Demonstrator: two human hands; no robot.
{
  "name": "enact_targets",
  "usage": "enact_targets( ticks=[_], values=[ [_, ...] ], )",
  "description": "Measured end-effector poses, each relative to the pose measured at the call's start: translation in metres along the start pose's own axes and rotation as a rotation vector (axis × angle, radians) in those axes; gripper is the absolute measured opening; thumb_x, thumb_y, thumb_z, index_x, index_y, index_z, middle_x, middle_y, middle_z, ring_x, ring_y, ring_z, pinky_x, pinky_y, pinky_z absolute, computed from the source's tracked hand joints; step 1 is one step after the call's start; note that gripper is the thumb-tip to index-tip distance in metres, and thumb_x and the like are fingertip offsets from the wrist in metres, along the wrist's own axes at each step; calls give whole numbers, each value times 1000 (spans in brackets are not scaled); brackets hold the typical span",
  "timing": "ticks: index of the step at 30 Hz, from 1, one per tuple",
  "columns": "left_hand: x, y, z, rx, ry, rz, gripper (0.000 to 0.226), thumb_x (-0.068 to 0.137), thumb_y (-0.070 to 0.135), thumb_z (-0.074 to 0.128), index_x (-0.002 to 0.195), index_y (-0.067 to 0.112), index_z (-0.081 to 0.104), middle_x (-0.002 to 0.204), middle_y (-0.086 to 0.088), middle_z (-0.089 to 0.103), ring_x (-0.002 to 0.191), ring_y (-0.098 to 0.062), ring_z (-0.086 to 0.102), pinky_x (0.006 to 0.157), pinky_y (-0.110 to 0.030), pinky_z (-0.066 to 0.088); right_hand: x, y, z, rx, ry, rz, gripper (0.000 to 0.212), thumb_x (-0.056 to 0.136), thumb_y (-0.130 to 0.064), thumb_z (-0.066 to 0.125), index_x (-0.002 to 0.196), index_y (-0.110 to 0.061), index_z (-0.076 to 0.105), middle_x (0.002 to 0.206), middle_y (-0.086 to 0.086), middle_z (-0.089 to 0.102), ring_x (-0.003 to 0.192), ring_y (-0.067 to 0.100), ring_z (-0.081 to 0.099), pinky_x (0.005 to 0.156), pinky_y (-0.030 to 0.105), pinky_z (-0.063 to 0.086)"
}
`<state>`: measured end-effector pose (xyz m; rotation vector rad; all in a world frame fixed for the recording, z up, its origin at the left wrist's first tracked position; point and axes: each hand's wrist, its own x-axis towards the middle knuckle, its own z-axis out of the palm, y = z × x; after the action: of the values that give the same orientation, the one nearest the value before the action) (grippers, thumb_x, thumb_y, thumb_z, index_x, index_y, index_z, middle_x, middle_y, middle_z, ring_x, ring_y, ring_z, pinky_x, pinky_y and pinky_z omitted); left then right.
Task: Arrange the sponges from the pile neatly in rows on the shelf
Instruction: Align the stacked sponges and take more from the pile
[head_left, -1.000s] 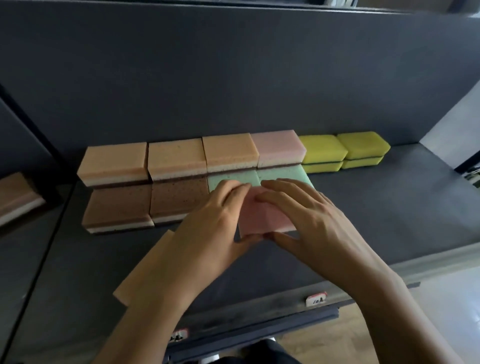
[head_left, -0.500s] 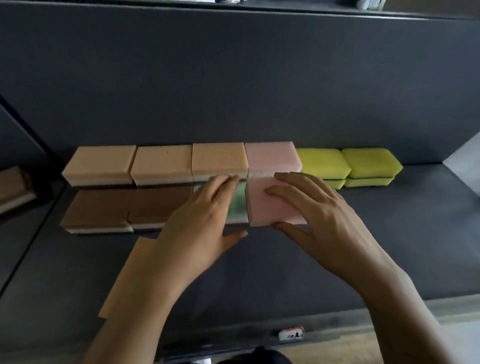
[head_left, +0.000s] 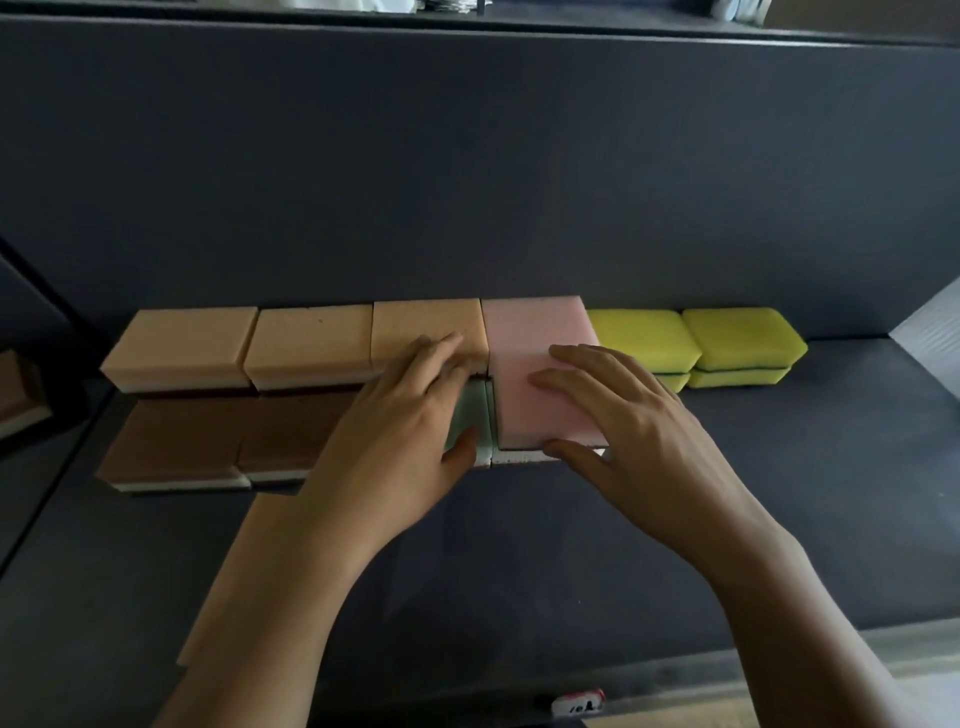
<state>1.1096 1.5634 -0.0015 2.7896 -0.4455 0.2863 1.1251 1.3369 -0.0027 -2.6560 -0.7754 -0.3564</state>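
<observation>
Bare left hand (head_left: 395, 447) and bare right hand (head_left: 644, 441) with long slender fingers; uncovered forearms behind both hands.

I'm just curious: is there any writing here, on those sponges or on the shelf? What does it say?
Small red-and-white tag on the front edge of the shelf: a few dark marks, too blurred to read.
Sponges: no words, logos or numbers show on any visible face.
Nothing else in view carries text that can be read.
</observation>
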Motion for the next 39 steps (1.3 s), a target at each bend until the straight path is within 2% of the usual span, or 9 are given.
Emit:
enact_targets(
  ticks=[5, 12, 24, 29, 31, 35, 37, 39],
  values=[
    [3, -1, 0, -4, 0, -4, 57, 83, 32, 66, 135, 14, 51, 150, 2, 36, 136, -18, 35, 108, -37, 40, 5, 3, 5, 15, -15, 10, 55, 83, -33, 75, 134, -26, 54, 146, -5, 47, 135, 19, 40, 107, 35, 37],
    [3, -4, -1, -26, -15, 5, 57, 84, 33, 64, 136, 15, 50, 148, 4, 34, 139, -14, 31, 108, -35, 40, 9, 4, 10, 37, -35, 16, 56, 84, -32, 74, 135, -26, 54, 148, -4, 45, 139, 19, 37, 111, 37, 35],
    [3, -3, 0, -25, -23, 6, 54, 84, 35, 59, 134, 16, 52, 149, 3, 34, 139, -15, 30, 105, -38, 44, 9, 5, 14, 63, -67, 48, 57, 85, -32, 73, 137, -30, 50, 153, -8, 39, 144, 12, 30, 112, 33, 34],
    [-1, -1, -10, -16, -20, -20, 57, 86, 36, 63, 138, 18, 50, 150, 5, 35, 132, -17, 42, 105, -38, 42, 7, 1, 8, 8, -86, 42, 61, 86, -39, 69, 141, -31, 44, 156, -5, 35, 149, 15, 21, 117, 48, 28],
    [-6, -2, -15, 1, 3, -31, 54, 85, 38, 59, 134, 17, 53, 146, 2, 40, 128, -20, 47, 102, -38, 44, 7, -8, -1, 10, -65, 15, 60, 87, -44, 64, 142, -29, 44, 156, -2, 35, 150, 17, 18, 118, 50, 25],
    [-28, -6, -20, 47, 53, -79, 54, 82, 37, 59, 130, 12, 58, 138, -4, 51, 122, -25, 54, 92, -41, 48, 12, -36, -14, 73, 12, -99, 54, 90, -38, 66, 139, -24, 49, 151, -2, 42, 148, 16, 25, 118, 40, 28],
    [-43, -9, -21, 65, 73, -110, 52, 83, 38, 59, 128, 11, 59, 136, -7, 54, 120, -28, 56, 91, -44, 49, 15, -50, -11, 118, 12, -151, 53, 90, -34, 67, 139, -22, 51, 148, -2, 45, 145, 15, 30, 117, 33, 30],
    [-60, -12, -24, 66, 79, -157, 52, 86, 40, 57, 128, 9, 59, 136, -8, 54, 121, -29, 54, 93, -45, 50, 19, -63, -3, 165, -5, -188, 53, 89, -31, 68, 138, -20, 52, 145, -3, 48, 143, 15, 35, 115, 32, 33]
  ],
)
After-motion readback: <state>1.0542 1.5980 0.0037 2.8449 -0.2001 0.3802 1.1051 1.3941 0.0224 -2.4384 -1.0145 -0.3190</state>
